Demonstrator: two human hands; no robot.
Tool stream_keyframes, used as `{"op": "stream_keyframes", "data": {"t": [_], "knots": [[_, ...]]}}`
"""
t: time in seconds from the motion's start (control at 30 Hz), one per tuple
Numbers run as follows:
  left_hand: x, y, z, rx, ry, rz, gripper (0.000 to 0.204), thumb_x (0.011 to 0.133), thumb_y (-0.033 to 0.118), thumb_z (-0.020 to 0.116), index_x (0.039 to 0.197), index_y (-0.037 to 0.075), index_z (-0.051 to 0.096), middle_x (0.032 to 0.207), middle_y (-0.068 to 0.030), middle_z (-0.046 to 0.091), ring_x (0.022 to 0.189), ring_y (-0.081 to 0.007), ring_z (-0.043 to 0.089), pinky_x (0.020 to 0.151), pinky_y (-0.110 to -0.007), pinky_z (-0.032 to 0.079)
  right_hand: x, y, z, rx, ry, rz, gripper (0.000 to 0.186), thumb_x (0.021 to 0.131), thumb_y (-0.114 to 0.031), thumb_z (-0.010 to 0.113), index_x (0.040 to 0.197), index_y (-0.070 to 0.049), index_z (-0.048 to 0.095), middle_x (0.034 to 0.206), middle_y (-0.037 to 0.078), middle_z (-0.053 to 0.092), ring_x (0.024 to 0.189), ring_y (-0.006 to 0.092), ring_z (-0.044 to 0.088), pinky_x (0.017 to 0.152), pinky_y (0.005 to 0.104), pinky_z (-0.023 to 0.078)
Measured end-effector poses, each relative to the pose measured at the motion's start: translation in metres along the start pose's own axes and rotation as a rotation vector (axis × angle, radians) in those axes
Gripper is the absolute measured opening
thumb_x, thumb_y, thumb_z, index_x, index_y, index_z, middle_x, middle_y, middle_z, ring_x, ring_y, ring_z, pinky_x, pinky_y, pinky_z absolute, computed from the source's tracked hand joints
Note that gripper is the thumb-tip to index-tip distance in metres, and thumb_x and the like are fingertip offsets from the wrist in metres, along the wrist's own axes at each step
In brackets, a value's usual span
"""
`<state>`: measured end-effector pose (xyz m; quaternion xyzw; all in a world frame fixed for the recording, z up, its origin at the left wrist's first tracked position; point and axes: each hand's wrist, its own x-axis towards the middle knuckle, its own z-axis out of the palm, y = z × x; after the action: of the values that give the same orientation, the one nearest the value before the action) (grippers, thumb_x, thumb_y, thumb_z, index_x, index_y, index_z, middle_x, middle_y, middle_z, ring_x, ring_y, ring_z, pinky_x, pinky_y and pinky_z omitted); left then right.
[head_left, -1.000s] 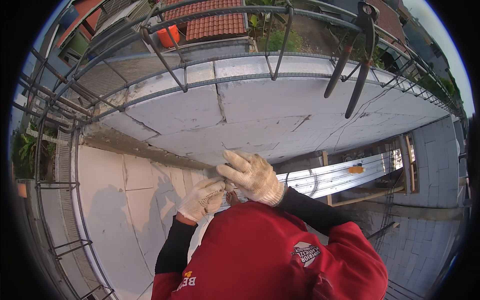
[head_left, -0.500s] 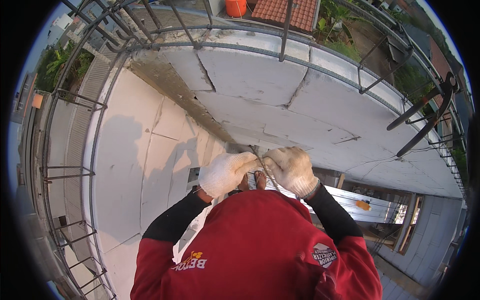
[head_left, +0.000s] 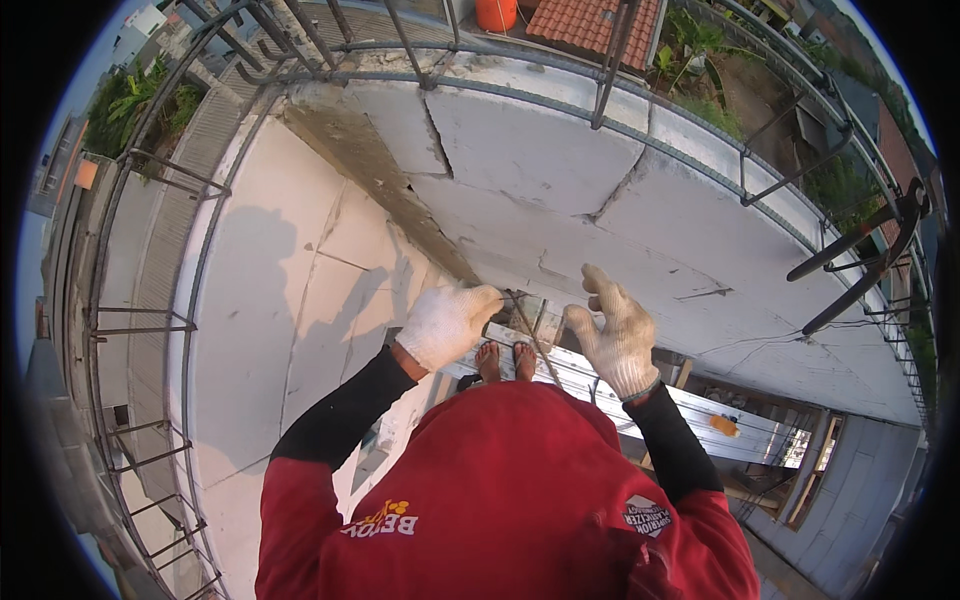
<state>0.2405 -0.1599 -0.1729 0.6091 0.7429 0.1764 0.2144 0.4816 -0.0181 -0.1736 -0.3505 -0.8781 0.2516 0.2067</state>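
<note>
Both my hands wear whitish knitted work gloves. My left hand is closed in front of my chest, its fingertips at the upper end of a thin dark strand, wire or cord. That strand slants down toward the front of my red shirt; its lower end is hidden. Apart from it, to the right, my right hand is raised with fingers spread and holds nothing. A pair of dark long-handled pincers hangs on the steel bars at the right.
Pale block walls meet in a corner ahead. Rebar cages run along their tops. My sandalled feet stand on a silvery plank, which carries a yellow-orange object. Lower down on the right is a framed opening.
My right hand has let go of the strand and moved right, its fingers opening. The left hand has shifted slightly left, and the view has tilted a little.
</note>
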Motion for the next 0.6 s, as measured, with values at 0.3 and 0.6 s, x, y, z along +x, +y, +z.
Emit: {"op": "stream_keyframes", "data": {"t": [0.3,0.6], "knots": [[-0.003,-0.021,0.014,-0.163,-0.2,0.312,0.033,0.103,0.028,0.054,0.117,0.005,0.073,0.119,-0.0162,0.073,0.11,-0.0385,0.067,0.095,-0.043,0.053,0.016,-0.02,0.027,-0.266,-0.055,-0.439,0.02,0.093,-0.03,0.074,0.106,-0.015,0.071,0.085,0.001,0.074,0.076,0.0267,0.072,0.068,0.0456,0.054],[-0.02,-0.016,-0.003,-0.859,-0.426,-0.399,0.029,0.104,0.023,0.058,0.124,0.006,0.07,0.093,-0.0071,0.071,0.097,-0.0228,0.07,0.071,-0.03,0.056,0.012,-0.027,0.026,-0.268,-0.016,-0.445,0.01,0.091,-0.023,0.076,0.09,-0.015,0.07,0.072,0.006,0.067,0.067,0.03,0.068,0.064,0.0449,0.053]]}}
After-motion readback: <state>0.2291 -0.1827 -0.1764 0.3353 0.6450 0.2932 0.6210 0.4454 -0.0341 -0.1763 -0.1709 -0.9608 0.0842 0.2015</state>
